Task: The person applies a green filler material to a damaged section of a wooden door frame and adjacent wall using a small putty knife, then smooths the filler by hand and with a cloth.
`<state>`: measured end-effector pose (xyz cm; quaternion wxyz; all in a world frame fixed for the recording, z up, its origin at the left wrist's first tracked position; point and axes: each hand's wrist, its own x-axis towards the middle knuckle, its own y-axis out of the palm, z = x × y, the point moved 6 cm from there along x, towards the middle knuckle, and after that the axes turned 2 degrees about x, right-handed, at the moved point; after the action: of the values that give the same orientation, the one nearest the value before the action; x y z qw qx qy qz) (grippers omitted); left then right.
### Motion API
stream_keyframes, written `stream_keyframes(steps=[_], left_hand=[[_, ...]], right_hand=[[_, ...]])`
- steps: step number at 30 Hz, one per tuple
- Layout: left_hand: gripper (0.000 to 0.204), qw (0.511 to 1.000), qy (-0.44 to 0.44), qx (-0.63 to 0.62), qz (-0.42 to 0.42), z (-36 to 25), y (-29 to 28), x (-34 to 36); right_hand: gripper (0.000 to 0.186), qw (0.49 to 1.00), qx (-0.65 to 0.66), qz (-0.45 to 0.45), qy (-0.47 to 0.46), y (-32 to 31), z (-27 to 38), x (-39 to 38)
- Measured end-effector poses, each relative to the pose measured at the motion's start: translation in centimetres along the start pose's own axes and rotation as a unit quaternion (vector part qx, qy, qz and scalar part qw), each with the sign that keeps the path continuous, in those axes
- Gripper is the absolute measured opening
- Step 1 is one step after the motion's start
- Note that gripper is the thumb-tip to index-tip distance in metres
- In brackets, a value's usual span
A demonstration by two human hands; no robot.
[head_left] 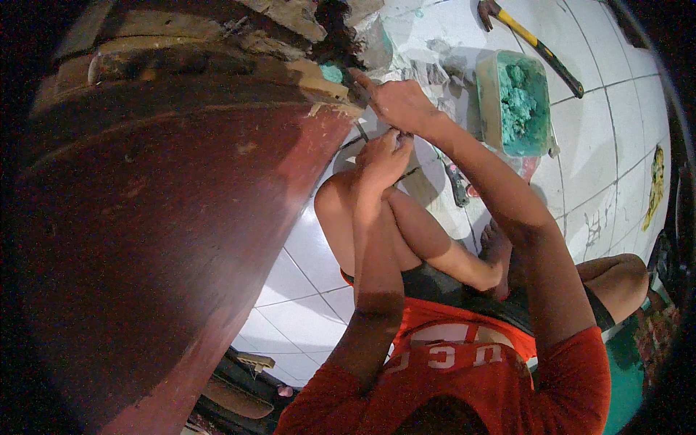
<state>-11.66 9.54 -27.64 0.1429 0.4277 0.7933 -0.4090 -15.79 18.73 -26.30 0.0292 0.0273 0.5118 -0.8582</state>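
My right hand (406,107) reaches to the corner of a red-brown wooden panel (181,232), its index finger stretched out against the broken, rough edge there. A dab of turquoise putty (332,73) sits on that edge, just left of the fingertip. The right hand's other fingers are partly hidden, and no object shows in it. Just below, over my bent knee, my left hand (383,158) is closed, thumb and fingers pinched together. Whatever it may hold is too small to make out. Right of my hands, a clear plastic tub (489,109) contains lumpy turquoise putty (519,98).
A hammer (540,49) with a yellow and black handle lies on the white tiled floor (609,123) beyond the tub. A black-and-red handled tool (458,187) rests near my foot. Crumpled pale scraps (435,76) lie beside the right hand. A yellow patterned strip (655,187) is far right.
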Motion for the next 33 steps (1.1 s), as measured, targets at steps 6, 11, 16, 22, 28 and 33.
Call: stream_keyframes(steps=[6,11,16,22,28,33], left_hand=[[0.038,0.999,0.025,0.022,-0.009,-0.4,-0.2,-0.2],[0.036,0.998,0.041,0.046,-0.015,0.1,0.1,0.1],[0.048,0.996,0.041,0.079,0.015,1.0,0.7,0.5],[0.040,0.999,0.025,0.025,0.000,-0.5,0.2,0.0],[0.040,0.998,0.027,0.064,0.013,-0.4,0.1,-0.2],[0.025,0.977,0.128,0.170,-0.011,0.7,1.2,0.1]], right_hand=[[0.067,0.999,-0.029,-0.020,-0.006,-0.1,0.2,0.1],[0.065,0.998,-0.066,-0.018,0.019,-0.3,0.5,0.9],[0.045,1.000,-0.015,-0.024,-0.014,-0.9,0.8,1.3],[0.034,0.997,0.055,-0.059,-0.001,-0.7,-0.2,1.2],[0.054,0.999,0.020,-0.025,-0.005,-0.2,0.6,1.7],[0.056,1.000,0.011,-0.013,0.010,-0.2,1.3,2.6]])
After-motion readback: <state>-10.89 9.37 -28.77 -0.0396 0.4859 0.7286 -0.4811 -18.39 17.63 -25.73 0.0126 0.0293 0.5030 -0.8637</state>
